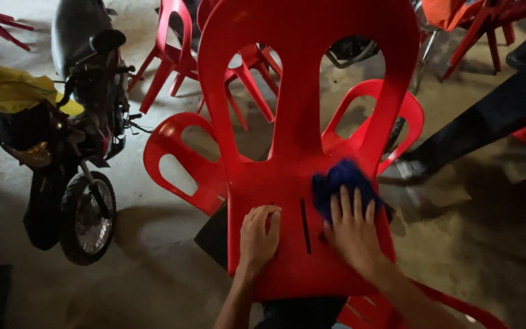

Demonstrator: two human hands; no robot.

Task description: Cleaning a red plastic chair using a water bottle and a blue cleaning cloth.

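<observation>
- My left hand [258, 234] lies palm down on the seat of the red plastic chair [302, 140] in front of me, fingers loosely curled and closed on nothing.
- My right hand [353, 230] presses flat on a blue cloth [341, 181], fingers spread over it; the cloth bunches out past my fingertips at 12 o'clock.
- The two hands are apart, with a dark slot in the seat between them.
- The chair fills the middle of my view, its back with two large openings rising toward 12 o'clock.
- The cloth sits on the right part of the seat, where seat meets back.
- More red chairs [181, 161] stand behind it, from 10 to 2 o'clock.
- A dark motorcycle [77, 146] is parked at 9 o'clock on the concrete floor, with a yellow cloth [8, 89] on it.
- At 3 o'clock, another person's dark-trousered leg [488, 119] stretches across, ending in a light shoe.
</observation>
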